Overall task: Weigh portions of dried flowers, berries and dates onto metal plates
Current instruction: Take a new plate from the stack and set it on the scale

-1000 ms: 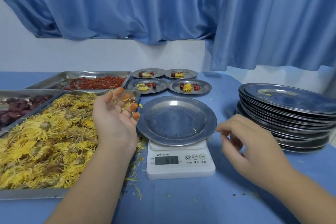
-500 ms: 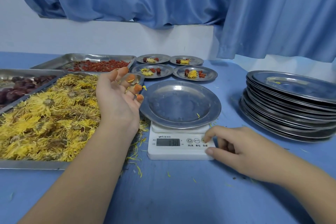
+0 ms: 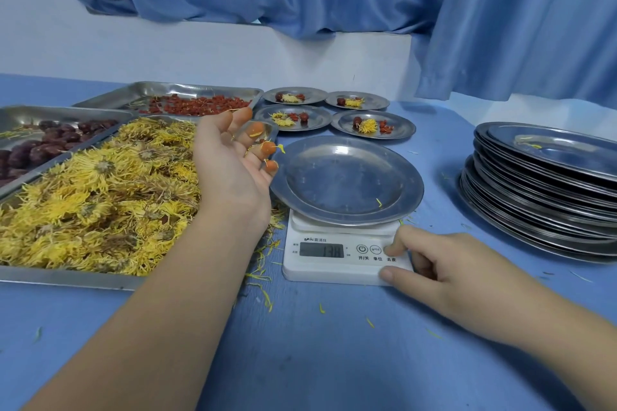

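A bare metal plate with one petal on it sits on a small white scale whose display reads 138. My right hand rests at the scale's right corner, forefinger on the rightmost button, thumb against the front edge. My left hand hovers palm up over the tray of yellow dried flowers, fingers relaxed, petals stuck to its orange fingertips, holding nothing. Behind lie a tray of dark dates and a tray of red berries.
Several small filled plates stand behind the scale. A tall stack of metal plates fills the right side. Loose petals litter the blue table in front of the flower tray. A blue curtain hangs at the back.
My right hand came down from beside the plate to the scale and now presses its rightmost button. The display went from about 61 to 138. My left hand stayed over the flowers.
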`<move>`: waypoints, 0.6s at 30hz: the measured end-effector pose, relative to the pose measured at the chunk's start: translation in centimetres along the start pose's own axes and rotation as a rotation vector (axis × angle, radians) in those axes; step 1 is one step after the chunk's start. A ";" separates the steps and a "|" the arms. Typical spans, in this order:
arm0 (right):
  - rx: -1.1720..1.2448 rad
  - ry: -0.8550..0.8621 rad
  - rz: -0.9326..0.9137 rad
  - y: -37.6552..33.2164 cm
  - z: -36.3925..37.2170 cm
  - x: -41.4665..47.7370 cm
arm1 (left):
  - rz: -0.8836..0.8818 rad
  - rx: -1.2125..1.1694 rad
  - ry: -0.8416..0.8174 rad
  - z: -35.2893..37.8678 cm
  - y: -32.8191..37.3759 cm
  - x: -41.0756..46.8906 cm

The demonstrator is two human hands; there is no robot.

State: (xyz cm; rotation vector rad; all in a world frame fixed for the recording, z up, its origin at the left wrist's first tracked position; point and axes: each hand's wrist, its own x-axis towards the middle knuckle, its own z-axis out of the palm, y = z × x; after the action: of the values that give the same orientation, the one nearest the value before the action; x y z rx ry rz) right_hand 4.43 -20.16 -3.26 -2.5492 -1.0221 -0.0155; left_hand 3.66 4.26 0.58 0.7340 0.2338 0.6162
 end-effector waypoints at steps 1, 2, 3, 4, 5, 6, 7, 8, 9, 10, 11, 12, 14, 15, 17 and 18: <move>0.001 -0.001 0.003 -0.1 0.0 0.0 | -0.002 0.002 -0.001 0.0 0.0 0.0; 0.024 0.000 0.006 -0.2 0.0 0.1 | -0.003 0.005 -0.001 0.1 0.0 -0.1; 0.049 0.002 0.011 -0.2 0.0 0.1 | -0.001 0.010 -0.002 0.1 0.0 -0.1; 0.059 0.013 0.011 -0.2 0.0 0.0 | 0.004 0.017 -0.005 0.1 -0.1 -0.2; 0.054 0.039 0.006 -0.1 0.0 -0.1 | 0.012 0.026 -0.014 0.1 -0.1 -0.2; 0.040 0.070 0.006 -0.1 0.0 -0.1 | 0.021 0.037 -0.028 0.2 -0.1 -0.2; 0.027 0.103 0.014 -0.1 0.1 0.0 | 0.030 0.047 -0.041 0.2 -0.2 -0.2; 0.023 0.136 0.031 0.0 0.2 0.2 | 0.040 0.057 -0.054 0.2 -0.2 -0.2; 0.025 0.168 0.051 0.0 0.4 0.5 | 0.053 0.068 -0.067 0.2 -0.3 -0.2; 0.028 0.191 0.071 0.0 0.5 0.7 | 0.069 0.083 -0.082 0.3 -0.4 -0.2; 0.026 0.201 0.085 0.1 0.6 1.0 | 0.088 0.104 -0.097 0.3 -0.5 -0.2; 0.025 0.207 0.096 0.1 0.6 1.1 | 0.109 0.128 -0.112 0.3 -0.6 -0.2; 0.045 0.250 0.111 0.1 0.5 1.1 | 0.152 0.183 -0.144 0.5 -0.6 -0.3; 0.059 0.294 0.110 0.1 0.4 1.0 | 0.168 0.210 -0.160 0.5 -0.5 -0.4; 0.071 0.414 0.081 -0.2 0.3 0.8 | 0.199 0.275 -0.190 0.6 -0.6 -0.6; 0.070 0.474 0.055 -0.6 0.1 0.9 | 0.218 0.315 -0.202 0.7 -0.6 -0.8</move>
State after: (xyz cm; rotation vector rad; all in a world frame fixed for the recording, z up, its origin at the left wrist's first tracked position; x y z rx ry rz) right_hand 4.67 -19.10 -3.02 -2.3412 -0.7501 -0.5313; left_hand 3.60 3.08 0.67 1.1298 0.0633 0.7143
